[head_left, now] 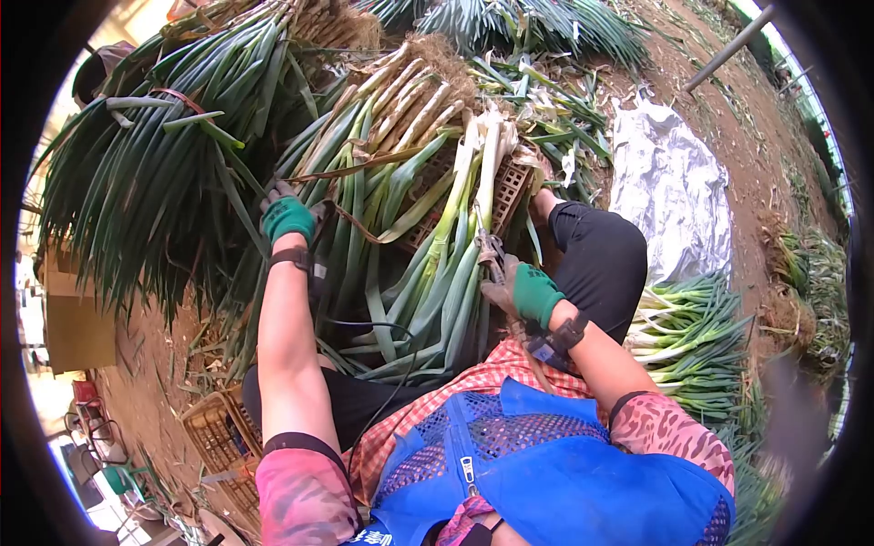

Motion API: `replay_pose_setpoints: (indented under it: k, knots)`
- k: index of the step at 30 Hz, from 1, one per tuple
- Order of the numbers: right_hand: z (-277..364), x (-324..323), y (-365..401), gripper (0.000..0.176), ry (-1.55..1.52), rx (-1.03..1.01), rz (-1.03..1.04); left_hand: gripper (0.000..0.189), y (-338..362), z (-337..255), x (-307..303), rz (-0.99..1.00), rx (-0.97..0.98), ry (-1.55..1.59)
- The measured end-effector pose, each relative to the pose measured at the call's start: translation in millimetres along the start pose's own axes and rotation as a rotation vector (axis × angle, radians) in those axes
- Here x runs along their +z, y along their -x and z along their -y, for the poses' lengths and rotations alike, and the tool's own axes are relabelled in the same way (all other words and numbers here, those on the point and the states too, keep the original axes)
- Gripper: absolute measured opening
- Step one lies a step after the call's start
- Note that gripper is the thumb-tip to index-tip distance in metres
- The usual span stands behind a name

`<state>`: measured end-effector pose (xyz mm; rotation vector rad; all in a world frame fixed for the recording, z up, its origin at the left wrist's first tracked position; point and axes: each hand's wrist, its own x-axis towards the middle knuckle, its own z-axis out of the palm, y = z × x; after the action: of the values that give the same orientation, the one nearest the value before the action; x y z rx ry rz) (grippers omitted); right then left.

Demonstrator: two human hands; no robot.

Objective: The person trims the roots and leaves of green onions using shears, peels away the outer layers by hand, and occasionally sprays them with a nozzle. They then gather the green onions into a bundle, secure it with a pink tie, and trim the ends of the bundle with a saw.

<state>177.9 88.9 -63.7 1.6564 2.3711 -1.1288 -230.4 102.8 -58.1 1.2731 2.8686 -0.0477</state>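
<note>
My left hand [289, 217], in a green and grey glove, is at the edge of the big heap of green onions [146, 182]; its fingers look bent against leaves, and what they hold is unclear. My right hand [523, 289], in a matching glove, has its fingers closed around dark, dirty leafy material beside the lower stalks. Between my hands lie long green onions [455, 237] with white stems pointing away from me, over a brown plastic crate [510, 193]. A brown strip [364, 166] crosses the leaves near my left hand.
A white sack [669, 187] lies on the soil at the right, with cleaned green onions [692, 341] below it. More onions [537, 27] are piled at the top. A tan basket [218, 437] and a cardboard box [77, 318] stand at the lower left. A metal pole [733, 45] slants at upper right.
</note>
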Motion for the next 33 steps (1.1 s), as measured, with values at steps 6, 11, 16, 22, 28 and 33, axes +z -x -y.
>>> replay_pose_setpoints:
  k: [6,11,16,22,28,33]
  knots:
    - [-2,4,-13,0.058,-0.016,0.015,-0.006,0.037,17,-21,-35,-0.035,0.285,0.102]
    - [2,0,-14,0.062,-0.055,0.020,0.058,0.025,150,-61,-23,0.059,0.712,0.063]
    - [2,-1,-11,0.060,-0.069,0.027,0.032,0.043,135,-75,-44,0.136,0.355,0.272]
    - [2,1,-12,0.059,-0.099,0.050,0.041,0.083,80,-97,8,0.248,0.116,0.333]
    - [6,0,5,0.052,-0.210,-0.111,-0.170,0.057,57,-76,13,0.348,0.186,0.741]
    - [-2,3,4,0.048,-0.267,-0.035,-0.175,0.048,122,-95,-25,0.425,0.214,1.102]
